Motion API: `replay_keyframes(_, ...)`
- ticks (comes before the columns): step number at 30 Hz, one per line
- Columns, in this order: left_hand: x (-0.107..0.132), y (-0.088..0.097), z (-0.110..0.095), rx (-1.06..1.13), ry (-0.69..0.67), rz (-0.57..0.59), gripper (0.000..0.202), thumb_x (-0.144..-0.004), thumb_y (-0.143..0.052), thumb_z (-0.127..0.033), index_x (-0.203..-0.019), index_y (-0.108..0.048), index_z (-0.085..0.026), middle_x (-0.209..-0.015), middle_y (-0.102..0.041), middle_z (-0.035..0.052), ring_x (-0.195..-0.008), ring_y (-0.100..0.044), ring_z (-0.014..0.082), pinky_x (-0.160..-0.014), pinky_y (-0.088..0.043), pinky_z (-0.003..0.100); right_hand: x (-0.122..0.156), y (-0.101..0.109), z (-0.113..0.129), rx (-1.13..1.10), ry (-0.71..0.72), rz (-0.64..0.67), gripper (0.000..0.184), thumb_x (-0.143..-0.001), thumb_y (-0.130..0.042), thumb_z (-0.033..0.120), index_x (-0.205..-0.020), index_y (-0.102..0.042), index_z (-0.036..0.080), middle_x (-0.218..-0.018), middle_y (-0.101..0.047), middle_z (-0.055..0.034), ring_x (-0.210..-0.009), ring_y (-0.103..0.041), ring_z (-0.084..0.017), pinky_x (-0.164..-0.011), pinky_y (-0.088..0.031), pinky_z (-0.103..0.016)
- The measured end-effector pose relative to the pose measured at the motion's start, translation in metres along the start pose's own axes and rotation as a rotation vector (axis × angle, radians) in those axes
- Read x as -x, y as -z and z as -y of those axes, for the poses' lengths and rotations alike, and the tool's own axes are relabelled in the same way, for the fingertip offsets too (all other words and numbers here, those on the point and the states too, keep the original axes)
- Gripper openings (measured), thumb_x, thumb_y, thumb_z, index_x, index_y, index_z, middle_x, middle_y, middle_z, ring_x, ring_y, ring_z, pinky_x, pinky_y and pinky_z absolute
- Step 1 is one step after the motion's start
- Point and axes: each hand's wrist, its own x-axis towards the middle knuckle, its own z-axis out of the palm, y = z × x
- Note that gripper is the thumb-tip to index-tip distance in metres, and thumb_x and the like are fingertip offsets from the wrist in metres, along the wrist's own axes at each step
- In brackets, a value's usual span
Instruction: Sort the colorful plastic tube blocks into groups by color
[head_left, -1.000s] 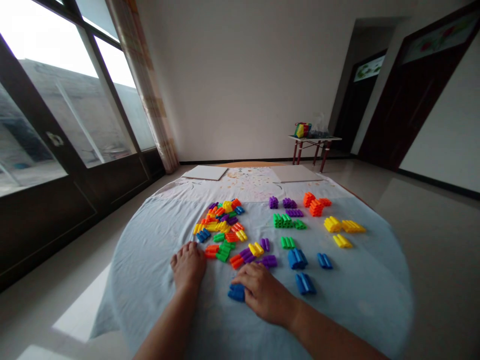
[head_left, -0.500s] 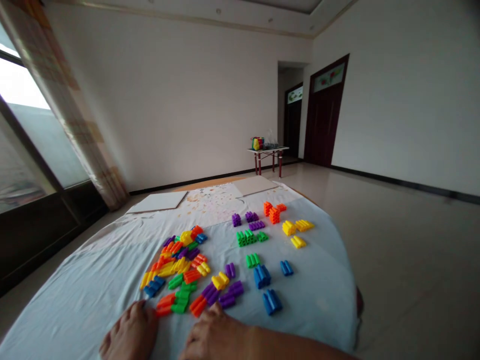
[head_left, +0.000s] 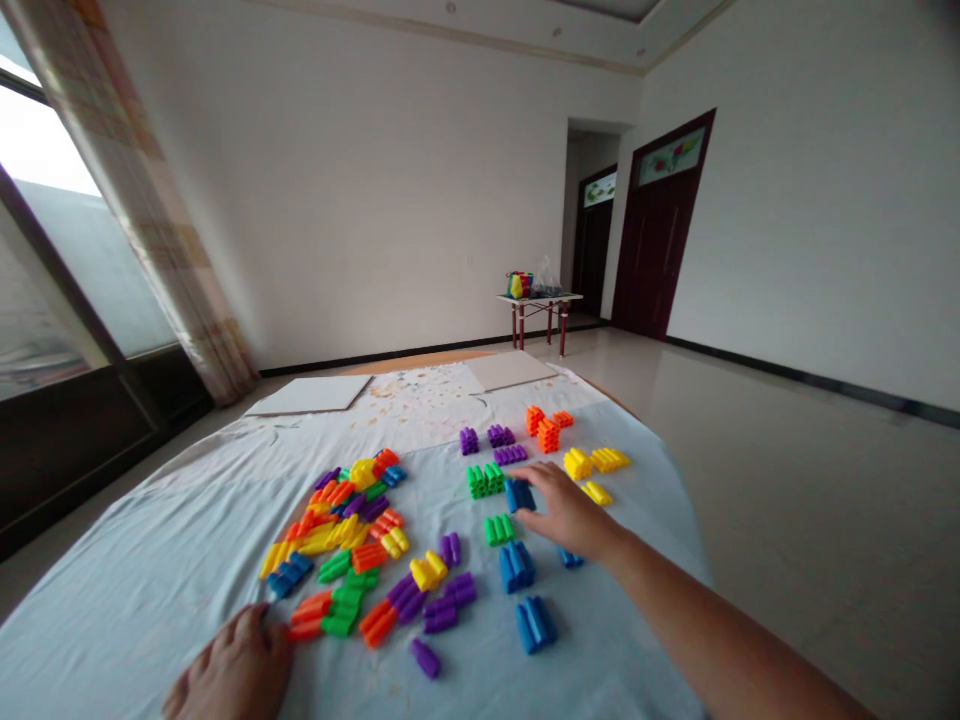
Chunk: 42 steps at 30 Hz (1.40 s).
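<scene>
Between the thumb and fingers of my right hand (head_left: 574, 512) is a blue toy block (head_left: 518, 496) made of joined tubes, just right of a green block cluster (head_left: 486, 481). My left hand (head_left: 236, 665) lies on the cloth with its fingers stretched out, beside an orange block (head_left: 309, 616) at the pile's near edge. A mixed-colour pile of blocks (head_left: 330, 530) spreads over the table's left side. Blue blocks (head_left: 535, 625), a small green block (head_left: 499, 530) and yellow blocks (head_left: 577, 463) sit around my right hand. A single purple piece (head_left: 425, 659) lies near the front.
Purple blocks (head_left: 510, 455) and orange blocks (head_left: 547, 434) stand farther back. Two flat boards, a white one (head_left: 309, 395) and a beige one (head_left: 510, 371), lie at the far side of the cloth-covered table (head_left: 622, 620). A small side table (head_left: 540, 298) stands beyond.
My right hand has gone from the front of the pile forward and right, now with a blue block in it. The single purple piece now shows where that hand was.
</scene>
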Motion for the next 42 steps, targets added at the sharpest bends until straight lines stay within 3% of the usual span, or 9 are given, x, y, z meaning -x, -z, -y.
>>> replay_keyframes(3,0.002,0.004,-0.004,0.015,0.010,0.002,0.053,-0.083,-0.023,-0.044,-0.120,-0.052,-0.019,-0.129,-0.054,0.0080,-0.119,-0.045,0.0265,-0.102,-0.026,0.041,-0.008,-0.001,-0.031,0.067,-0.047,0.026,0.038,-0.072,-0.062,0.017,-0.110,-0.060,0.015,-0.110,-0.062,-0.0101,-0.107,-0.052,-0.024,-0.095,-0.039,-0.039)
replay_keyframes(6,0.004,0.008,-0.007,0.011,0.020,0.023,0.055,-0.084,-0.021,-0.042,-0.123,-0.050,-0.019,-0.130,-0.053,0.0077,-0.121,-0.044,0.0256,-0.102,-0.025,0.040,-0.010,-0.007,-0.045,0.122,-0.096,0.105,0.037,-0.071,-0.064,0.020,-0.108,-0.062,0.016,-0.109,-0.063,-0.0106,-0.106,-0.053,-0.025,-0.094,-0.040,-0.039)
replay_keyframes(15,0.008,0.017,-0.013,-0.011,0.028,0.064,0.055,-0.085,-0.018,-0.042,-0.124,-0.048,-0.019,-0.133,-0.050,0.0082,-0.122,-0.042,0.0265,-0.102,-0.024,0.040,-0.012,-0.030,-0.060,0.249,-0.180,0.369,0.042,-0.068,-0.066,0.021,-0.111,-0.063,0.017,-0.113,-0.063,-0.0112,-0.108,-0.054,-0.028,-0.094,-0.040,-0.039)
replay_keyframes(27,0.010,0.016,-0.012,0.014,0.022,0.041,0.052,-0.085,-0.020,-0.040,-0.123,-0.049,-0.019,-0.132,-0.051,0.0084,-0.122,-0.042,0.0266,-0.102,-0.024,0.040,-0.010,-0.030,-0.068,0.224,-0.215,0.402,0.047,-0.065,-0.063,0.012,-0.111,-0.064,0.019,-0.118,-0.062,-0.0092,-0.112,-0.055,-0.025,-0.096,-0.040,-0.035)
replay_keyframes(34,0.011,0.016,-0.012,0.013,0.014,0.039,0.053,-0.085,-0.018,-0.041,-0.121,-0.049,-0.018,-0.129,-0.052,0.0104,-0.120,-0.043,0.0282,-0.101,-0.024,0.041,-0.003,-0.011,-0.056,0.225,-0.205,0.356,0.042,-0.068,-0.059,0.012,-0.109,-0.064,0.019,-0.111,-0.064,-0.0089,-0.102,-0.059,-0.023,-0.091,-0.043,-0.033)
replay_keyframes(42,0.011,0.016,-0.012,0.034,0.001,0.035,0.053,-0.085,-0.019,-0.042,-0.121,-0.050,-0.017,-0.129,-0.052,0.0117,-0.119,-0.043,0.0297,-0.099,-0.027,0.042,0.029,0.017,-0.055,0.218,-0.229,0.368,0.044,-0.067,-0.062,0.014,-0.111,-0.063,0.015,-0.107,-0.064,-0.0107,-0.097,-0.058,-0.023,-0.088,-0.043,-0.033)
